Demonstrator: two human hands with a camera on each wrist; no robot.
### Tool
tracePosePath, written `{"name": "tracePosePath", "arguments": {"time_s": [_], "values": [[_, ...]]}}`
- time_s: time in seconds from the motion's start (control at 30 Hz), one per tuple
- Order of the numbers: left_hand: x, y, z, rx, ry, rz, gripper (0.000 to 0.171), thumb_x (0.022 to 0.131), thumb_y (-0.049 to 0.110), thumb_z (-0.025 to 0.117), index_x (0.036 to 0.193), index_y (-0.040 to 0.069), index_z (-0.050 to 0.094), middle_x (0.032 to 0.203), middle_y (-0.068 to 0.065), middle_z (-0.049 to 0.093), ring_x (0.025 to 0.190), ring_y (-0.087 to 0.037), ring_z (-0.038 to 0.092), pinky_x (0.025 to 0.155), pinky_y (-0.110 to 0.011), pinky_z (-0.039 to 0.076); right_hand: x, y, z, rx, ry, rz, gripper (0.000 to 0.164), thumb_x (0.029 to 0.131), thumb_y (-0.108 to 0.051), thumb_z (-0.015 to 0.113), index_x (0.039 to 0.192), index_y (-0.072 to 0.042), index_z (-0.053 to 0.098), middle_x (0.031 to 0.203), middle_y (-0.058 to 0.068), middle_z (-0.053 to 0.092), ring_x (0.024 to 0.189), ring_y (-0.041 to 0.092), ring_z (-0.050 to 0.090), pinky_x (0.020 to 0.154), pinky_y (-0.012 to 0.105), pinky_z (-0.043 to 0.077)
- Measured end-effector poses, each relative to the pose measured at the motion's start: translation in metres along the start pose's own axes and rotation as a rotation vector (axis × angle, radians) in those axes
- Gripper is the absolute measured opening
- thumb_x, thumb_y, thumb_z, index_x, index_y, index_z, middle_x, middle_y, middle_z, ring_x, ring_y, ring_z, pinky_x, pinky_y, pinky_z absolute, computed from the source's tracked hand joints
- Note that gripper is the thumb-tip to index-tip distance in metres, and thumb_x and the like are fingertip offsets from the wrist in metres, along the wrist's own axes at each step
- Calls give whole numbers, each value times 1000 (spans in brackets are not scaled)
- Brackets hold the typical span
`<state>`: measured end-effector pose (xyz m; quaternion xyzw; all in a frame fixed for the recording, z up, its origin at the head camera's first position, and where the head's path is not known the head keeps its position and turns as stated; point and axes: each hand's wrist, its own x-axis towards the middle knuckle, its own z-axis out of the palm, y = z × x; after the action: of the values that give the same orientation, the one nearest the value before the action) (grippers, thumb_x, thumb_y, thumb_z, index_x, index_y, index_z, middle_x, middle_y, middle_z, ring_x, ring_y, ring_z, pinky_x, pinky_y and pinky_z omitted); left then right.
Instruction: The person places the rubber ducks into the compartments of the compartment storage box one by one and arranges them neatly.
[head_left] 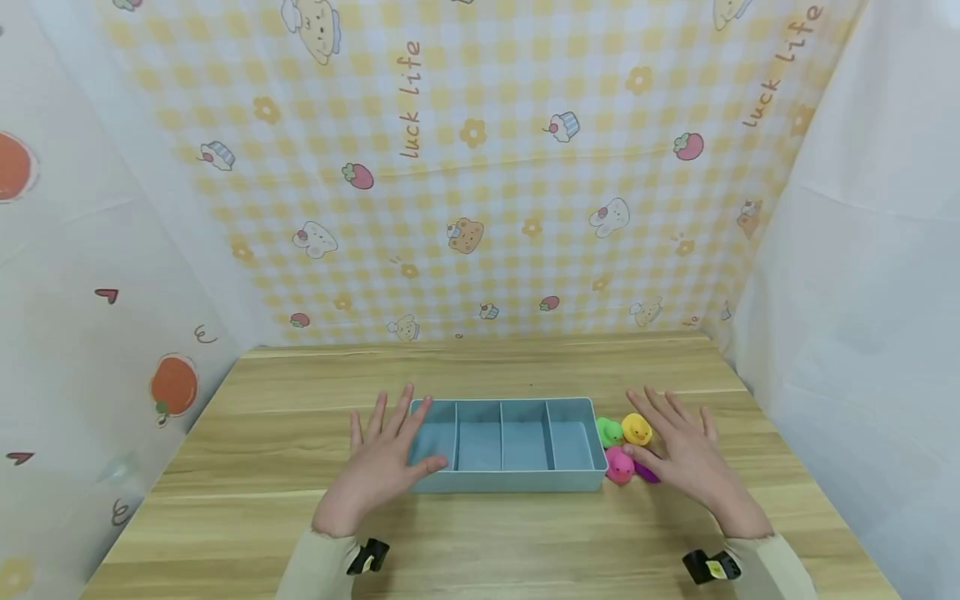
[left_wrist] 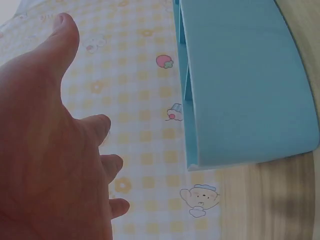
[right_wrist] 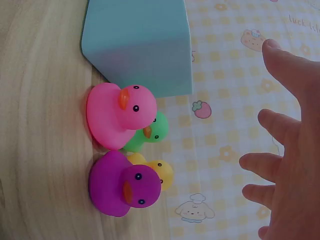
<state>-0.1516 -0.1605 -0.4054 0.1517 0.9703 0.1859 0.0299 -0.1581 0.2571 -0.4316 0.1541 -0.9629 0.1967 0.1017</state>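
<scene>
A blue box with a row of compartments [head_left: 510, 481] stands on the wooden table. My left hand [head_left: 382, 462] is spread over the box's left end, fingers straight and holding nothing; the left wrist view shows it apart from the box wall [left_wrist: 250, 85]. Beside the box's right end sit a pink rubber duck [right_wrist: 112, 115], a green one [right_wrist: 145, 140], a yellow one [right_wrist: 164, 172] and a purple one [right_wrist: 120, 185]. Over the ducks my right hand [head_left: 686, 458] is spread with straight fingers, holding nothing. It partly hides the purple duck in the head view.
The wooden table [head_left: 495, 542] runs back to a yellow checked cloth [head_left: 480, 183] hanging behind it. White cloths hang at the left [head_left: 97, 350] and right [head_left: 847, 275] sides. A black strap piece [head_left: 367, 557] sits at each wrist.
</scene>
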Motion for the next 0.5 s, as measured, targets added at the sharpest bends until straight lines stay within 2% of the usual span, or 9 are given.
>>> {"name": "tracePosePath", "arguments": {"time_s": [0.23,0.5], "values": [[-3,-7,9,-32,-12,-15,89,87,58,57,155,22,12,161,-8,-5,144,-44,-10,105,-73,-13,-3,5,5,57,15,2,71,84,-42,70,144,-15,43,143,24,44,132,53,30,100,77,8],[-6,-14,19,-63,-28,-39,92,85,62,55,155,18,13,161,-12,-5,144,-45,-7,106,-73,-9,-7,12,12,84,9,34,70,82,-38,73,140,-10,47,136,22,52,127,51,37,101,74,15]]}}
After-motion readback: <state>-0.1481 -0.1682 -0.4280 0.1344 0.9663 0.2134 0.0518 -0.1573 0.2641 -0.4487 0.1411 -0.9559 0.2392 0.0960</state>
